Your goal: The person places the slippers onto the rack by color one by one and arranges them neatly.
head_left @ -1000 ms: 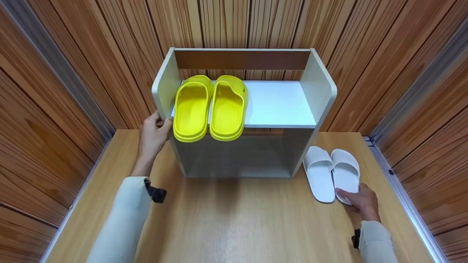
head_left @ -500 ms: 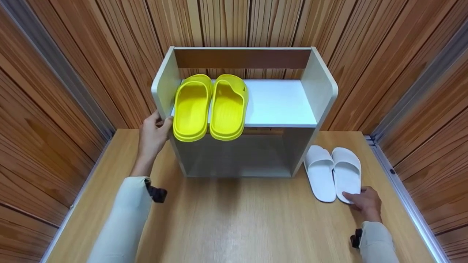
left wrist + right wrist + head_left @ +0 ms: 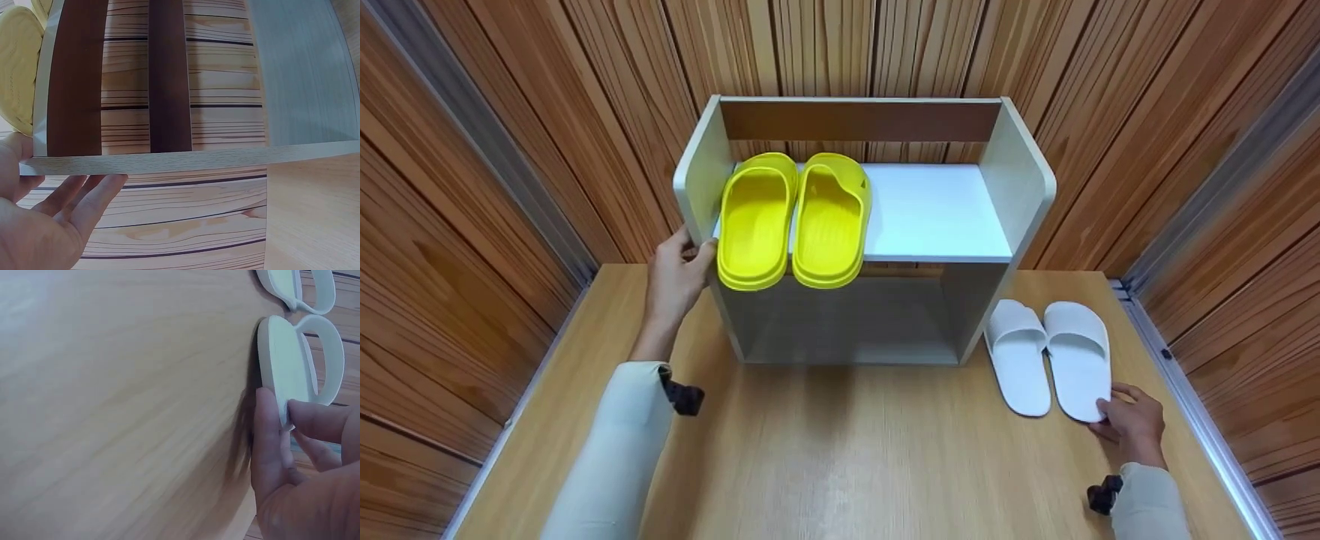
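My left hand (image 3: 671, 289) grips the left side panel of a small white shoe rack (image 3: 936, 210), with the thumb beside a yellow clog. In the left wrist view, the fingers reach past the panel's front edge (image 3: 169, 163). Two yellow clogs, one left (image 3: 754, 225) and one right (image 3: 830, 225), sit side by side on the upper shelf, heels overhanging its front. My right hand (image 3: 1138, 421) pinches the heel edge of the right white slide sandal (image 3: 1078, 379), thumb on top and fingers underneath, as the right wrist view shows. The left slide sandal (image 3: 1020, 379) lies beside it.
The rack's lower compartment (image 3: 847, 322) lies below the clogs. Wood-panelled walls (image 3: 825, 45) enclose the back and both sides. A metal rail (image 3: 1192, 420) runs along the right edge of the wooden floor (image 3: 840, 457).
My right hand has shifted right, and the heel of the right slide sandal has swung right, widening the gap between the pair. The left hand keeps its grip on the rack.
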The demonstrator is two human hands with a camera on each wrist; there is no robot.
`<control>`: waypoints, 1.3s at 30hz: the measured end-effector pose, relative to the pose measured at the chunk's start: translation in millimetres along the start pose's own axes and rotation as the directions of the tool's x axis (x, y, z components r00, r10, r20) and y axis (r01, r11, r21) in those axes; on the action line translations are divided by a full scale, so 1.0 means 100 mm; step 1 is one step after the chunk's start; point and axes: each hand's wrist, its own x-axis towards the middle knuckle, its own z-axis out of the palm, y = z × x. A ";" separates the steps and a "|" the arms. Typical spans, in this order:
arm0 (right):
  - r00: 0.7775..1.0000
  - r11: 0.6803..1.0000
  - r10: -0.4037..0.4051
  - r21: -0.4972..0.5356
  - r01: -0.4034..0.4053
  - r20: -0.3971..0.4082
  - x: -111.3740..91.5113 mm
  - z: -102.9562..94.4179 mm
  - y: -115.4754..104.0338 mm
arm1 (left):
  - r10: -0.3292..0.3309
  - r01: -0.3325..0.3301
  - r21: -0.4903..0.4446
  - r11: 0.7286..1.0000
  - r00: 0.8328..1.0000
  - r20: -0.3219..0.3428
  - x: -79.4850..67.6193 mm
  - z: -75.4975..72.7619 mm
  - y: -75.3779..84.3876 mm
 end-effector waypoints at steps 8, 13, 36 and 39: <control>1.000 0.996 0.020 0.084 -0.019 -0.002 -0.03 -0.08 0.05 | -0.002 0.002 -0.031 1.000 1.000 0.014 -0.01 0.00 0.00; 0.999 0.991 0.027 0.128 -0.024 -0.022 -0.05 -0.14 0.06 | -0.012 0.013 -0.027 1.000 1.000 0.024 -0.01 0.00 0.00; 0.980 0.983 -0.182 0.051 0.179 0.075 -0.41 -0.33 -0.24 | -0.012 0.012 0.023 1.000 1.000 -0.008 0.00 0.00 0.00; 0.969 0.972 -0.235 0.039 0.233 0.082 -0.48 -0.36 -0.27 | -0.009 0.009 0.029 1.000 1.000 -0.007 0.00 0.01 0.00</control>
